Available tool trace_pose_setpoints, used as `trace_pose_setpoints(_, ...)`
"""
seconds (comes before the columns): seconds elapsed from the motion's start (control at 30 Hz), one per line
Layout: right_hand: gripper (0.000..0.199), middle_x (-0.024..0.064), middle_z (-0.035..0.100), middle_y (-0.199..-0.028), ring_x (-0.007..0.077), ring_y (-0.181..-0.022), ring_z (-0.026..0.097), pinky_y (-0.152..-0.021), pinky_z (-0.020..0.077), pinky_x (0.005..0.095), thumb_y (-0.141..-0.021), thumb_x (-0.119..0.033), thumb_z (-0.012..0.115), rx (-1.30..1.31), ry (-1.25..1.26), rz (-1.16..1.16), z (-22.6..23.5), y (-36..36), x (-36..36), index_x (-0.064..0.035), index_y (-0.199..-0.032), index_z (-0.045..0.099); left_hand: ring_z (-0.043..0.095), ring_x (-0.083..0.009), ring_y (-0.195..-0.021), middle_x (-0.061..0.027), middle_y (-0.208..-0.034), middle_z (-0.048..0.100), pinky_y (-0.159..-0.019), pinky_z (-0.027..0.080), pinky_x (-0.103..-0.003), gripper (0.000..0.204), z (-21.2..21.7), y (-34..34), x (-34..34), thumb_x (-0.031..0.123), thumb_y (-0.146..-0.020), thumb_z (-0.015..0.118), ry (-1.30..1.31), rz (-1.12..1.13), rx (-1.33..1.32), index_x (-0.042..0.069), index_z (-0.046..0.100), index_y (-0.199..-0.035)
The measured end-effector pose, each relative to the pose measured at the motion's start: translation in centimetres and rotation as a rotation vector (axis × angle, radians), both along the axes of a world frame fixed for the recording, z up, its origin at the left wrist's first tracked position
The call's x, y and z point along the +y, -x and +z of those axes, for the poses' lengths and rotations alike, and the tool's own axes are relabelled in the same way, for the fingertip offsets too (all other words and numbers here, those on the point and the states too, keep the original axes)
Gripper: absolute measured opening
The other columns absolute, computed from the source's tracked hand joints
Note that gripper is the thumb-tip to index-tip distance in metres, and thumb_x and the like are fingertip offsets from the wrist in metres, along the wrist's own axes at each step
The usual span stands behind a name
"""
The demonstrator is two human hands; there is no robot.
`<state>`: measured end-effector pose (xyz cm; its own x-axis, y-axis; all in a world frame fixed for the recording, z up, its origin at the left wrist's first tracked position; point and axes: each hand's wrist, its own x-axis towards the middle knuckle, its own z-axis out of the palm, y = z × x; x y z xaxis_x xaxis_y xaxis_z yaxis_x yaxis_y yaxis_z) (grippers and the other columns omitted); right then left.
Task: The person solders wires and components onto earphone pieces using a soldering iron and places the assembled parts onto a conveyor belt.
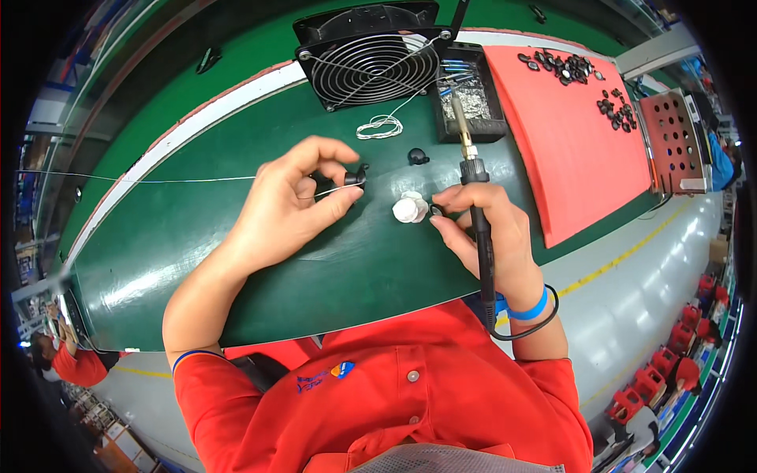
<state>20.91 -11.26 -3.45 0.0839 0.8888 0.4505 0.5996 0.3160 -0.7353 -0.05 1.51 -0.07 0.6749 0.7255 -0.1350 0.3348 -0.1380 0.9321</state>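
My left hand (272, 209) is closed, pinching a small black part (358, 176) between thumb and fingers. A thin solder wire (189, 180) runs in from the left and through the same hand. Tucked in my right hand (509, 229) is a soldering iron (475, 171), its metal tip pointing away from me. The right thumb and forefinger also pinch a small black round piece (437, 210). Right beside it is a small cluster of white round pieces (406, 210); whether they touch I cannot tell. Another black round part (418, 157) lies just beyond, between my hands.
A black fan (374, 67) with a wire guard stands at the back. Beside it sits a black tray (479, 130) of silvery scraps. A coil of white wire (380, 127) lies before the fan. A pink foam mat (564, 158) at right carries several black parts (568, 68).
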Motion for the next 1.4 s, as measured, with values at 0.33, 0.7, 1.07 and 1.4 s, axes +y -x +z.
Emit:
trace_pose_setpoints(0.33,0.024,0.0058,0.067,-0.086,0.0199,-0.063,0.060,-0.060,0.0468,0.0296,-0.074,0.005,0.068,-0.062,-0.065,0.103,0.2,1.1,1.5,-0.0051,-0.090,0.054,0.040,0.0042,-0.057,0.0008,-0.088,0.062,-0.050,0.034,-0.013,0.018,-1.5,-0.3,-1.0,0.005,-0.087,0.062,0.247,0.013,-0.086,0.000,0.057,-0.104)
trace_pose_setpoints(0.7,0.029,0.0034,0.068,-0.090,0.0226,-0.063,0.055,-0.062,0.0409,0.0339,-0.068,0.001,0.073,-0.269,-0.158,-0.037,1.0,2.3,2.0,-0.0073,-0.088,0.054,0.051,-0.0007,-0.074,-0.0014,-0.094,0.060,-0.060,0.043,-0.015,0.019,-1.3,0.2,-1.8,0.002,-0.088,0.060,0.209,-0.021,-0.201,0.000,0.056,-0.106)
trace_pose_setpoints(1.07,0.036,0.0062,0.066,-0.086,0.0215,-0.062,0.055,-0.057,0.0405,0.0321,-0.065,0.003,0.074,-0.318,-0.296,-0.002,1.6,2.9,0.9,-0.0083,-0.092,0.053,0.029,0.0013,-0.048,0.0019,-0.087,0.056,-0.044,0.024,-0.019,0.023,0.6,0.2,-2.9,0.006,-0.084,0.064,-0.012,-0.150,-0.023,0.003,0.057,-0.106)
trace_pose_setpoints(1.4,0.024,0.0009,0.053,-0.070,0.0187,-0.066,0.053,-0.059,0.0381,0.0309,-0.067,-0.009,0.063,-0.335,-0.338,-0.065,1.1,3.3,0.1,-0.0107,-0.091,0.061,0.030,0.0019,-0.047,0.0005,-0.087,0.057,-0.043,0.029,-0.017,0.022,0.4,0.0,-3.6,0.007,-0.084,0.065,0.106,-0.169,-0.022,0.002,0.058,-0.104)
